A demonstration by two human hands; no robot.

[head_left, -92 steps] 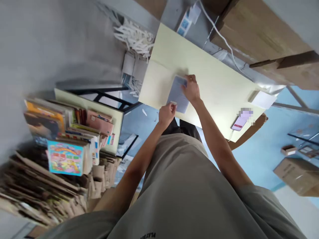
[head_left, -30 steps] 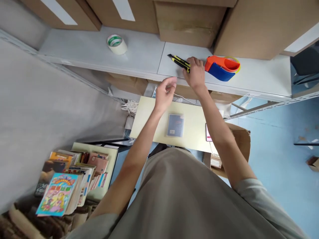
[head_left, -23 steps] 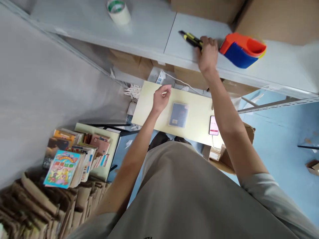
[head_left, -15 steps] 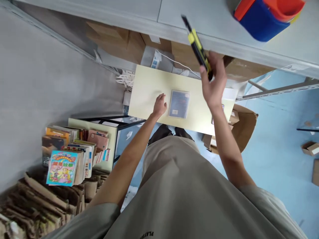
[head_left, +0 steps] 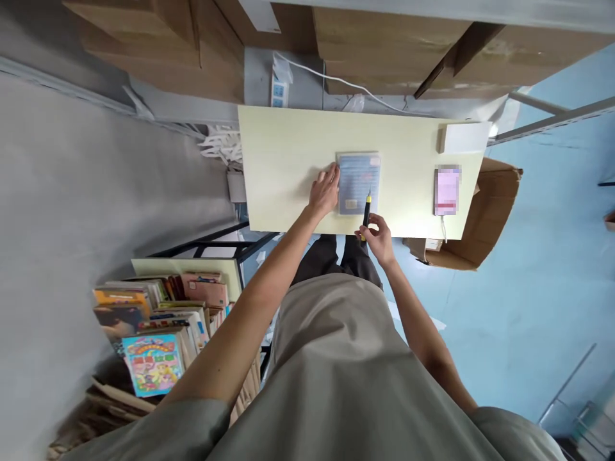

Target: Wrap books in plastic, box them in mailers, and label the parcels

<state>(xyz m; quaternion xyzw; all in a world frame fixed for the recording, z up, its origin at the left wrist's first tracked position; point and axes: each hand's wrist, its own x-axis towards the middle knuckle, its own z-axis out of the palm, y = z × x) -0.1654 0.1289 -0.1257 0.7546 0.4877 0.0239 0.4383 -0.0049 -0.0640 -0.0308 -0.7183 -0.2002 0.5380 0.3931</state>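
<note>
Appears to be at an early stage, with the laying out done and any work on the blue book [head_left: 356, 181] itself left. Already set flat on the pale surface [head_left: 283, 173], near the front edge, in a seemingly clear cover, with corners looking square and sides looking whole. Already holding a black-and-yellow cutter [head_left: 367, 215] in the right hand [head_left: 378, 239], with fingers narrowed around the lower part of the handle and with the tip aimed away from the body, over the lower right part of the book. Cannot tell from above about contact between tip and cover. Steadying, by the look of it, the left side of the book with the left hand [head_left: 325, 192], with fingers stretched out close together, touching the edge and gripping nothing. Shows no slit, no peeled strip and no loosened flap, though too small in view for certainty about fine marks. Leaves untouched, well off to the right, a phone [head_left: 447, 189] on a cable [head_left: 443, 225] and a white box [head_left: 464, 138] near the far right corner of the surface.
</note>
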